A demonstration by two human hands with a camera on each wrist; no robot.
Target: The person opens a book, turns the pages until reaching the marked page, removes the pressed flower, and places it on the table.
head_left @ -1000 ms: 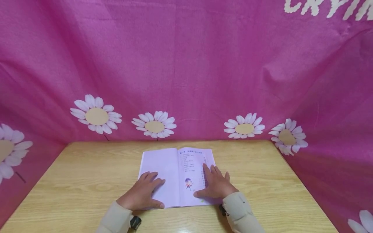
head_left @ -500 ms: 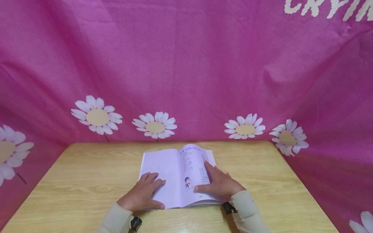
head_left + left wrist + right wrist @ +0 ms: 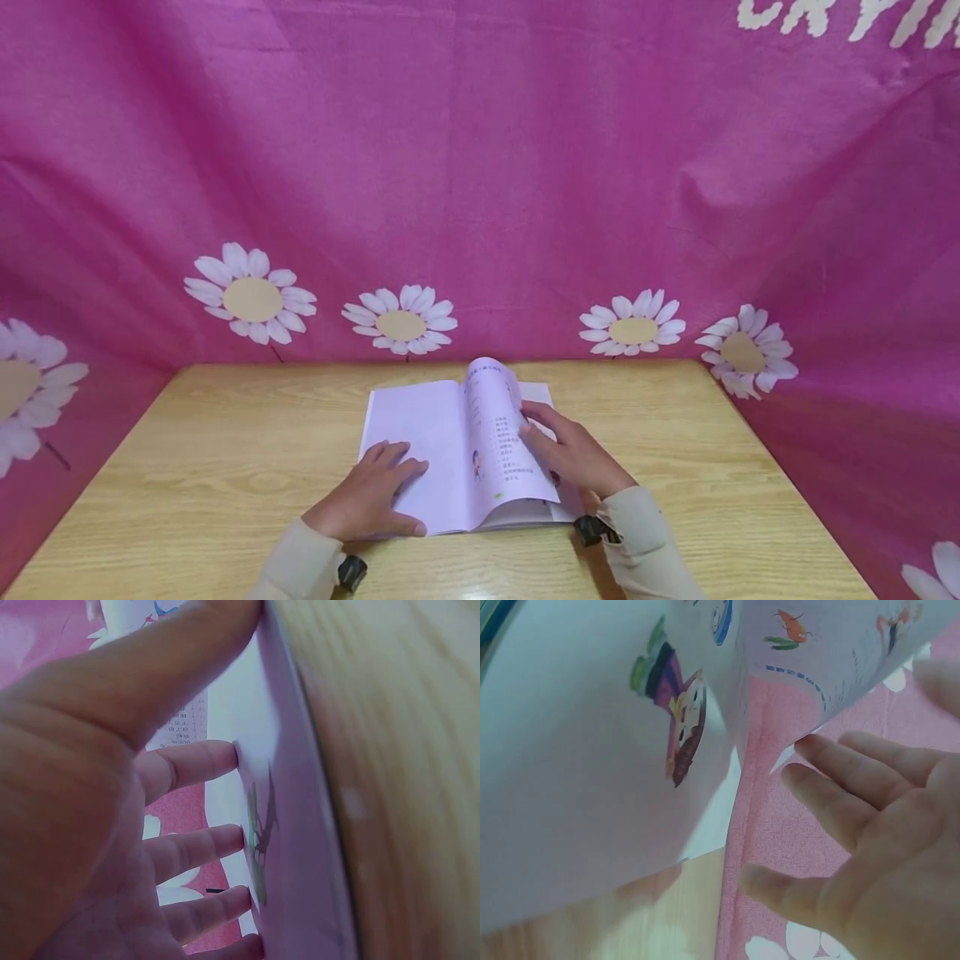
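Observation:
An open book (image 3: 420, 417) lies on the table with a blank left page and printed text on the right. My left hand (image 3: 378, 492) rests on the left page, fingers spread and thumb near the lower edge; in the left wrist view its fingertips (image 3: 234, 838) touch the paper. At the right, a leaf (image 3: 506, 450) bearing text and a small cartoon figure curves up off the pages beneath. My right hand (image 3: 577, 454) is at this leaf's outer edge. In the right wrist view, extended fingers (image 3: 836, 791) meet the raised paper edge, and coloured drawings show on its underside.
The wooden table (image 3: 225, 467) extends around the book on all sides. Behind and at both sides hangs a pink cloth (image 3: 480, 183) printed with white daisies. Each wrist wears a dark device (image 3: 351, 573) below a pale sleeve (image 3: 300, 558).
The right-hand leaf has risen from lying flat and curls toward the left, uncovering the page below. My right hand has turned and shifted slightly right; the left stays in place.

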